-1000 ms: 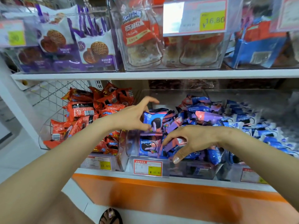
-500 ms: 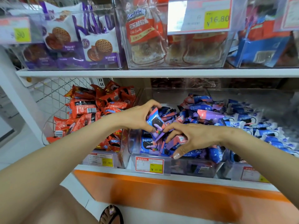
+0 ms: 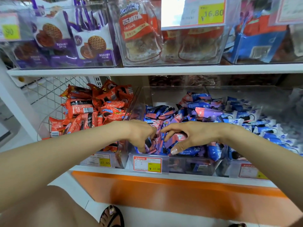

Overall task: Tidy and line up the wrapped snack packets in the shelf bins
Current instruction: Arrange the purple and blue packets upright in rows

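A clear middle bin (image 3: 188,166) on the lower shelf holds a loose heap of pink-and-blue snack packets (image 3: 205,112). My left hand (image 3: 141,135) reaches down into the bin's front left corner, its fingers curled round an upright packet (image 3: 150,144) among the others. Just to its right, my right hand (image 3: 191,135) lies over the front of the heap with fingers curled on a pink packet (image 3: 179,136) and the thumb pointing down at the bin's front edge. The two hands nearly touch.
Red packets (image 3: 91,108) fill the bin on the left and white-and-blue packets (image 3: 262,126) the bin on the right. Price labels (image 3: 147,164) hang on the bin fronts. An upper shelf (image 3: 164,69) with clear boxes overhangs. My sandalled foot (image 3: 113,217) stands below the orange base (image 3: 164,190).
My left hand lifted a packet, tilted it, then brought it down into the bin's front left corner. My right hand stayed on the heap and shifted slightly toward the left hand.
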